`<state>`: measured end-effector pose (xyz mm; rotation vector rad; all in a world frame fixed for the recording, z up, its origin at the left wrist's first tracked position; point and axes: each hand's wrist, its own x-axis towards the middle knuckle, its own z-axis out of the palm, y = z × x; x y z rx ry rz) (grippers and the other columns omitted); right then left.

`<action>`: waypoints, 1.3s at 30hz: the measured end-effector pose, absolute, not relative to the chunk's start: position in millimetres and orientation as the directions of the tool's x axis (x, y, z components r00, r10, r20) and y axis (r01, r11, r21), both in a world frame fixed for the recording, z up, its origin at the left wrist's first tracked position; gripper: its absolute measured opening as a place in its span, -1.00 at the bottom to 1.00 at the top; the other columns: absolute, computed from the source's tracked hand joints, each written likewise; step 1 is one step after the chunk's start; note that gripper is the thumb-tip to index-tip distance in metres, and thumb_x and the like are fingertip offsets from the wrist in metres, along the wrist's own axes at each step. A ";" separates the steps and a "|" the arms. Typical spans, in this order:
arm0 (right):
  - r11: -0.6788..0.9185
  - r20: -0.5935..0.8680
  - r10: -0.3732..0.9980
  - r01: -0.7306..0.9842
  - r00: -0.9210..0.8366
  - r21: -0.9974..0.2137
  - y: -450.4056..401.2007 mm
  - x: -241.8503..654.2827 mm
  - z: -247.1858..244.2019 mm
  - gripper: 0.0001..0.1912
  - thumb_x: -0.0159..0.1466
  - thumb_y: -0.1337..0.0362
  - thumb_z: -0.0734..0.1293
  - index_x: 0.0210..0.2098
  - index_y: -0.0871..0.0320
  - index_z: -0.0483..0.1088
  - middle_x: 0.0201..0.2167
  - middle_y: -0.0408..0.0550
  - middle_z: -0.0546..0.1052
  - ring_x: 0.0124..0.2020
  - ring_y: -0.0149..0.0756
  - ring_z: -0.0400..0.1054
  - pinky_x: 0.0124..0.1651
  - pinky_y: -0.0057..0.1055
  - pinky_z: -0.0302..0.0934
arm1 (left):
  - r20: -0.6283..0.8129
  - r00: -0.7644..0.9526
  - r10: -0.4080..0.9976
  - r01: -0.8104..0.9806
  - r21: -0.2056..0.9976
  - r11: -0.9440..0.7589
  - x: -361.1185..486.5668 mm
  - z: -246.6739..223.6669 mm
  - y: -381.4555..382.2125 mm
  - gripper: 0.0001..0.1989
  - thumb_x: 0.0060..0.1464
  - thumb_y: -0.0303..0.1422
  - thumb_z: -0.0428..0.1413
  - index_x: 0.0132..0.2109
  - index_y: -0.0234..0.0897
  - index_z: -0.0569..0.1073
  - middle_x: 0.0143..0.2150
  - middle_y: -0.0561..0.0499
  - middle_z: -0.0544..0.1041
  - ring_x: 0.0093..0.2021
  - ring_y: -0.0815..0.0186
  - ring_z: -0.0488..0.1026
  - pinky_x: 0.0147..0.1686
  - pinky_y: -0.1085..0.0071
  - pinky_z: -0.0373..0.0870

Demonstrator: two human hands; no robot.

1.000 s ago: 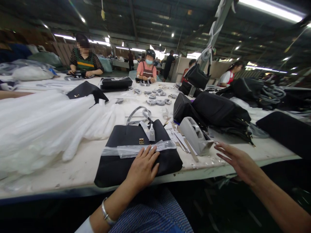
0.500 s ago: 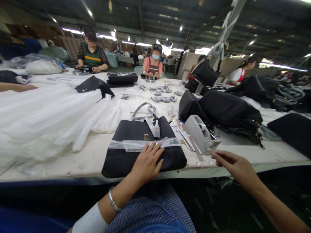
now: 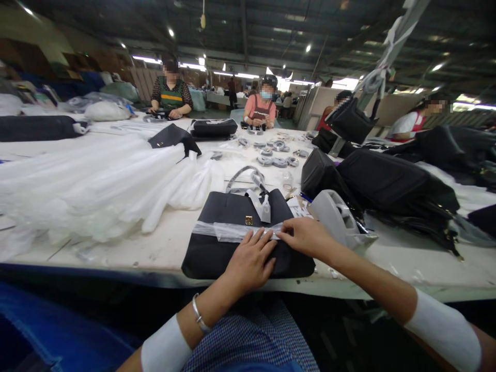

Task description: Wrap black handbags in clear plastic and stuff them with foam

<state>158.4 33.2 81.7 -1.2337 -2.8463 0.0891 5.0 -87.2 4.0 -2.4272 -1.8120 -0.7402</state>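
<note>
While the left hand point(image 3: 250, 261) is lying flat over the front of the black bag point(image 3: 216, 253), the right hand point(image 3: 304, 236) is working at the clear plastic strip point(image 3: 232, 232) crossing it. Left: fingers spread, palm down, grasping nothing; fingertips are touching the strip, so it's probably pinning film and bag against sliding. Right: thumb and fingers are bunching together on the strip, just beside the left fingertips. Can't tell whether they're pinching film, tape or nothing; the contact is too small to read.

Bag is lying on its back at the near edge of the bench point(image 3: 155, 258), right in front of the wearer, likely for easy reach with both hands. Gold clasp point(image 3: 248, 220) is sitting just above the strip, so the band isn't covering it. Wrapped handle point(image 3: 248, 168) is pointing away, which is leaving the front panel accessible. White tag point(image 3: 264, 211) is draping over the upper flap.

Tape dispenser point(image 3: 329, 212) is standing right of the bag, cutter end toward the wearer; looks like a reach-saving spot for the right hand. White sheets point(image 3: 96, 186) are spreading out on the left, black bags point(image 3: 395, 181) are piling up on the right, so the bag is occupying the gap between. Coiled straps point(image 3: 273, 161) are sitting farther back, beyond the handle.
</note>
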 end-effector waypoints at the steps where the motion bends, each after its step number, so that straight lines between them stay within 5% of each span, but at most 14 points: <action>1: 0.669 -0.008 0.743 0.744 -0.669 -0.004 33.3 155.1 82.1 -0.74 0.24 0.03 0.29 -0.35 0.03 0.54 -0.37 -0.09 0.61 -0.29 -0.21 0.47 -0.31 -0.40 0.18 | 0.386 0.210 0.898 0.909 0.262 -0.325 4.9 3.8 -87.2 -0.55 0.27 -0.21 -0.04 0.24 -0.22 0.29 0.35 -0.10 0.23 0.38 0.10 0.06 0.34 0.05 -0.02; 7: 0.695 -0.091 0.714 0.687 -0.694 0.212 26.2 139.8 93.4 -0.72 0.29 0.10 0.26 -0.32 0.13 0.53 -0.32 0.08 0.61 -0.23 -0.11 0.49 -0.26 -0.34 0.24 | 0.391 0.217 0.894 0.901 0.272 -0.338 4.4 7.4 -88.8 -0.57 0.25 -0.24 -0.03 0.22 -0.24 0.30 0.42 -0.10 0.08 0.38 0.08 0.05 0.33 0.05 -0.02; 14: 0.645 -0.090 0.756 0.714 -0.648 0.272 33.7 142.8 102.1 -0.59 0.23 -0.01 0.36 -0.21 0.25 0.49 -0.28 0.26 0.59 -0.22 0.07 0.51 -0.27 -0.25 0.29 | 0.372 0.249 0.894 0.893 0.269 -0.361 5.0 10.2 -88.9 -0.57 0.26 -0.25 -0.05 0.22 -0.23 0.30 0.35 -0.05 0.24 0.36 0.08 0.10 0.32 0.02 -0.02; 19: 0.539 -0.035 0.831 0.788 -0.555 0.299 52.8 184.6 117.0 -0.63 0.22 -0.01 0.35 -0.34 0.21 0.52 -0.35 0.24 0.59 -0.28 0.08 0.50 -0.27 -0.19 0.29 | 0.371 0.239 0.897 0.892 0.282 -0.354 4.5 10.1 -88.9 -0.60 0.26 -0.25 -0.04 0.20 -0.22 0.32 0.35 -0.04 0.24 0.35 0.09 0.11 0.31 0.03 0.00; 23: 0.690 0.181 0.682 0.705 -0.709 0.162 38.3 204.8 103.5 -0.65 0.36 0.15 0.21 0.03 0.16 0.44 -0.06 0.17 0.56 -0.05 -0.03 0.45 -0.04 -0.15 0.29 | 0.379 0.233 0.896 0.890 0.287 -0.353 5.3 9.0 -89.0 -0.60 0.27 -0.26 -0.04 0.20 -0.21 0.32 0.35 -0.04 0.24 0.36 0.08 0.09 0.32 0.00 -0.01; 27: 0.910 0.240 0.378 0.406 -0.894 0.079 21.3 214.7 60.6 -0.43 0.34 0.09 0.25 0.29 0.11 0.20 0.27 0.08 0.30 0.31 -0.04 0.11 0.26 0.00 0.08 | 0.385 0.232 0.894 0.886 0.297 -0.357 5.9 8.8 -89.3 -0.59 0.27 -0.25 -0.04 0.22 -0.21 0.32 0.35 -0.05 0.24 0.36 0.08 0.09 0.32 -0.02 -0.01; 31: 0.866 0.359 0.464 0.500 -0.810 0.009 26.6 227.3 41.5 -0.57 0.37 0.17 0.21 0.21 0.09 0.32 0.22 0.05 0.37 0.27 -0.05 0.18 0.28 0.09 0.06 | 0.362 0.226 0.905 0.847 0.386 -0.366 1.3 17.4 -89.7 -0.64 0.22 -0.27 0.06 0.15 -0.12 0.40 0.32 0.01 0.30 0.33 0.08 0.17 0.32 -0.03 0.04; 34: 0.828 0.490 0.524 0.552 -0.697 -0.100 28.2 226.9 40.4 -0.62 0.39 0.22 0.18 0.15 0.09 0.38 0.18 0.04 0.41 0.26 -0.07 0.21 0.30 0.04 0.05 | 0.355 0.155 0.922 0.783 0.525 -0.334 -7.3 32.3 -82.8 -0.76 0.22 -0.33 0.06 0.01 -0.09 0.50 0.17 0.05 0.47 0.19 0.19 0.37 0.24 0.13 0.24; 39: 0.795 0.499 0.595 0.553 -0.630 -0.250 13.6 210.2 13.9 -0.52 0.37 0.19 0.20 0.27 0.02 0.24 0.34 0.01 0.19 0.32 -0.07 0.10 0.26 -0.05 0.18 | 0.386 -0.074 0.919 0.750 0.629 -0.204 -29.8 52.2 -36.2 -0.70 0.24 -0.32 0.02 0.08 -0.18 0.45 -0.02 -0.04 0.57 -0.11 0.26 0.54 -0.10 0.36 0.50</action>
